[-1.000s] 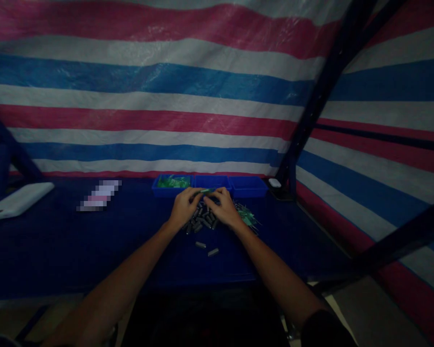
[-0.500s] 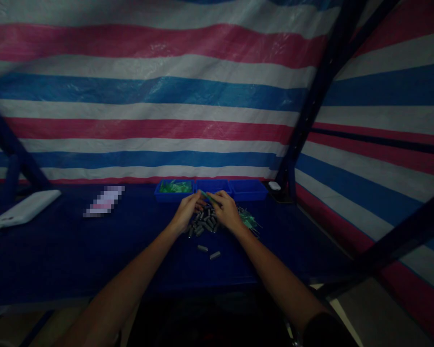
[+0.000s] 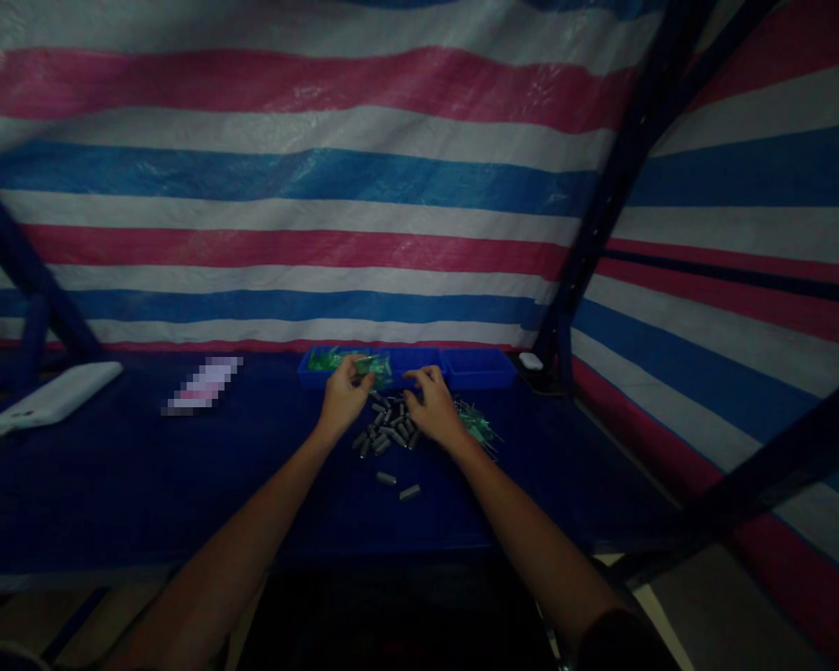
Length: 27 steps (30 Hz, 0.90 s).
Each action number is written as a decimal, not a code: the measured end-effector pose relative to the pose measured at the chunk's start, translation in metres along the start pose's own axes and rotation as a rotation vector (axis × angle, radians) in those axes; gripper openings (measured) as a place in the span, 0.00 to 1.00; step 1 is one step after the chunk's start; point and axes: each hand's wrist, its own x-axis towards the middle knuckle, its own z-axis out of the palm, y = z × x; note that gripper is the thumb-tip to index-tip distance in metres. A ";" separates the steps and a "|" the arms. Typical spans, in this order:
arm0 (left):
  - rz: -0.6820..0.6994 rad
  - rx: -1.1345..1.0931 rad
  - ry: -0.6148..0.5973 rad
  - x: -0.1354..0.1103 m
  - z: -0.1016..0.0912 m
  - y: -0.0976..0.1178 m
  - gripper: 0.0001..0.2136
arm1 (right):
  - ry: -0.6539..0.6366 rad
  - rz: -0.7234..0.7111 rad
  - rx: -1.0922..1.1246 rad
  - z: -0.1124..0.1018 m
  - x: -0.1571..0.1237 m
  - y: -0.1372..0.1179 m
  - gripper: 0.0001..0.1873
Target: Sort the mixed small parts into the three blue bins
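My left hand (image 3: pixel 344 401) pinches a small see-through green packet (image 3: pixel 378 369), over the front of the left blue bin (image 3: pixel 314 379). What is inside the packet is too dim to make out. To the right, my right hand (image 3: pixel 433 405) hovers with thumb and fingers apart and nothing visible between them. Below and between both hands lies a pile of small grey metal cylinders (image 3: pixel 391 434). Two loose cylinders (image 3: pixel 409 492) rest nearer to me. Beside my right wrist is a heap of thin green pieces with pale stems (image 3: pixel 480 425), partly hidden by the hand.
Green packets (image 3: pixel 325 359) fill the left bin. A middle blue bin (image 3: pixel 419 356) and a right blue bin (image 3: pixel 479 368) adjoin it. A white device with a cable (image 3: pixel 60 395) and a pixelated item (image 3: pixel 204 384) lie left. A small white case (image 3: pixel 530 361) sits right, by the frame post.
My hands have moved apart. The thin green item held between them before now shows as a packet in my left hand alone, and my right hand has let go.
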 end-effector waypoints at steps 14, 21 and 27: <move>-0.113 1.167 0.060 0.097 -0.046 0.016 0.14 | -0.120 0.070 -0.087 -0.003 0.001 0.001 0.16; 0.188 1.166 0.137 0.069 -0.039 0.036 0.09 | -0.098 0.075 -0.032 -0.007 0.002 -0.002 0.18; 0.723 0.918 -0.010 0.006 -0.009 0.036 0.04 | -0.092 0.348 0.590 -0.006 0.010 -0.008 0.26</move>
